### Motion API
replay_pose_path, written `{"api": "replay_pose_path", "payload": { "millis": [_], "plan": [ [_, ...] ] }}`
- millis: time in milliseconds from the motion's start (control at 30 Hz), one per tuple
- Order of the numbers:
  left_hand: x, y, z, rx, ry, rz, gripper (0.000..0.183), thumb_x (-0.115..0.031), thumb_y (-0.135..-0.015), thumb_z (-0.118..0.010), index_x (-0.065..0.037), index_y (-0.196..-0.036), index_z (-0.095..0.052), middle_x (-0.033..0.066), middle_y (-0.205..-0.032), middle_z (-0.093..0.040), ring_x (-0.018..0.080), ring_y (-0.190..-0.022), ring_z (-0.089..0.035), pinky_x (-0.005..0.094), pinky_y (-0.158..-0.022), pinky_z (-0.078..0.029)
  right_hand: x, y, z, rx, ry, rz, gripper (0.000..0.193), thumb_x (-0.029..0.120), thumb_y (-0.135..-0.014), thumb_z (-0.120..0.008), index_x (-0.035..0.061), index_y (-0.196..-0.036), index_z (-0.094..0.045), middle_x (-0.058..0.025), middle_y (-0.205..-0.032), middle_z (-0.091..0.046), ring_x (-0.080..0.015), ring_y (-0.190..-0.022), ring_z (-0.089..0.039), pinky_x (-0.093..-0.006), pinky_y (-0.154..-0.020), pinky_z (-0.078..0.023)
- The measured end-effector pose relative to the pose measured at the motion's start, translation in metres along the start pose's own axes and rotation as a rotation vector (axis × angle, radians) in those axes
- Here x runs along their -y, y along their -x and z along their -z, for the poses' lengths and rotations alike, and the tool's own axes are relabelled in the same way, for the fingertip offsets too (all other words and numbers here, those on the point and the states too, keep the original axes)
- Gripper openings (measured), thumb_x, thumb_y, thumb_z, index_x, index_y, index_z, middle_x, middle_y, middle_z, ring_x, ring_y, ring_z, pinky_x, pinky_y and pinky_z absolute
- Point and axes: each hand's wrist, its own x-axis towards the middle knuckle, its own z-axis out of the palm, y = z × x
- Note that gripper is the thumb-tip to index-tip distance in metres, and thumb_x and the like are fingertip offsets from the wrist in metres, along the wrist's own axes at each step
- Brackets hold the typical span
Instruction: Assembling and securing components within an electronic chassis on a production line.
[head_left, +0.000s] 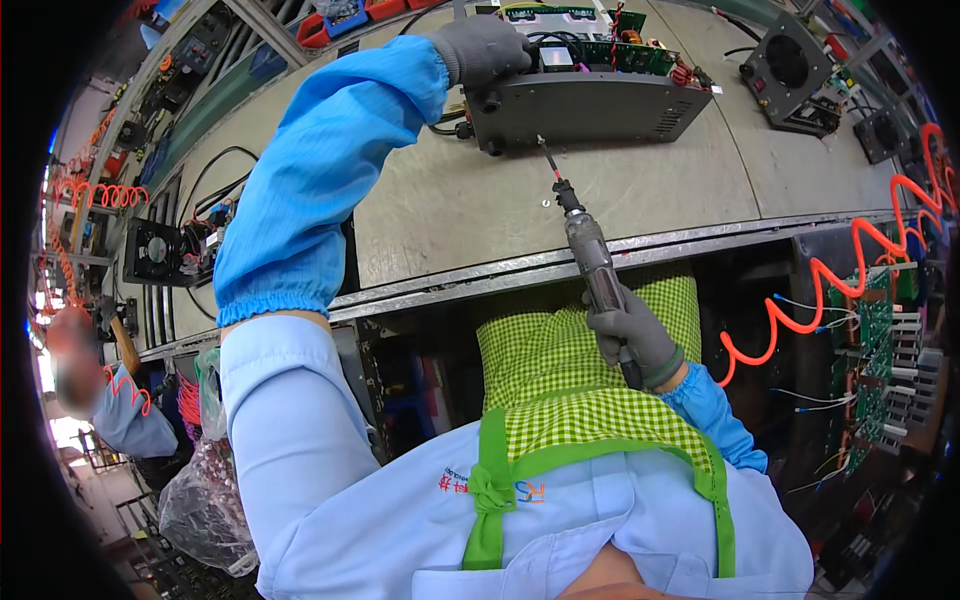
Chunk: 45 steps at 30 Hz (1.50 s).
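The grey-gloved left hand (pixel 487 50), its grip unclear, lies at the left end of a long dark-grey metal chassis (pixel 590 108), roughly parallel to the worktop's (pixel 430 220) near edge; the grey-gloved right hand (pixel 638 338) grips a grey-black cylindrical screwdriver (pixel 593 258) across that edge, aimed forward-left towards the chassis.

Solid dark grey covers the gloved left hand (pixel 487 52) and the gloved right hand (pixel 637 335), the latter green-edged at the wrist. Below the left fingers, the boxy metal chassis (pixel 590 112) is dark grey; right of them, the flat circuit board (pixel 640 62) is green. The slim cylindrical screwdriver (pixel 596 262) in the right fingers is grey and black. Left of them, the cloth apron (pixel 540 355) is green-and-pale checked; to their right, the coiled hose (pixel 836 284) is orange-red.
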Motion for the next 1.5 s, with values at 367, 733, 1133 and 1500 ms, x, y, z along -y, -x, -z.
{"api": "replay_pose_path", "payload": {
  "millis": [367,733,1133,1500],
  "plan": [
    [-0.002,-0.007,0.007,0.066,0.059,0.037,0.014,-0.018,-0.081,-0.057,-0.015,-0.087,-0.069,0.0139,-0.081,-0.066,0.033,-0.081,-0.067,0.045,-0.071,-0.053,-0.015,-0.019,0.004,0.031,0.056,-0.02,0.039,0.017,-0.082,-0.065,0.0003,-0.113,-0.048,-0.0016,-0.061,-0.049,-0.0089,-0.042,-0.046,-0.0242,-0.039,-0.038],
    [-0.005,-0.007,0.01,0.06,0.083,0.056,0.014,-0.018,-0.081,-0.057,-0.015,-0.089,-0.069,0.0132,-0.081,-0.065,0.0332,-0.081,-0.067,0.0455,-0.071,-0.053,-0.019,-0.032,0.003,0.03,0.031,-0.011,0.037,0.016,-0.081,-0.068,0.0011,-0.109,-0.05,-0.0014,-0.069,-0.052,-0.0085,-0.044,-0.047,-0.0235,-0.039,-0.039],
    [-0.006,0.0,0.001,-0.048,-0.025,0.027,0.015,-0.017,-0.08,-0.057,-0.015,-0.089,-0.069,0.0128,-0.081,-0.065,0.0329,-0.081,-0.067,0.0457,-0.071,-0.053,-0.023,-0.033,0.003,0.019,0.042,-0.002,0.034,0.015,-0.081,-0.068,0.0032,-0.107,-0.05,-0.0006,-0.066,-0.049,-0.008,-0.045,-0.046,-0.0236,-0.04,-0.04],
    [-0.006,-0.008,0.008,0.09,0.025,0.074,0.015,-0.017,-0.081,-0.057,-0.014,-0.089,-0.069,0.0134,-0.083,-0.065,0.0335,-0.083,-0.067,0.0455,-0.072,-0.053,-0.035,-0.038,-0.001,-0.048,0.11,0.053,0.031,0.014,-0.081,-0.069,0.004,-0.103,-0.049,-0.0002,-0.067,-0.049,-0.0074,-0.046,-0.047,-0.0233,-0.04,-0.042]
  ]
}}
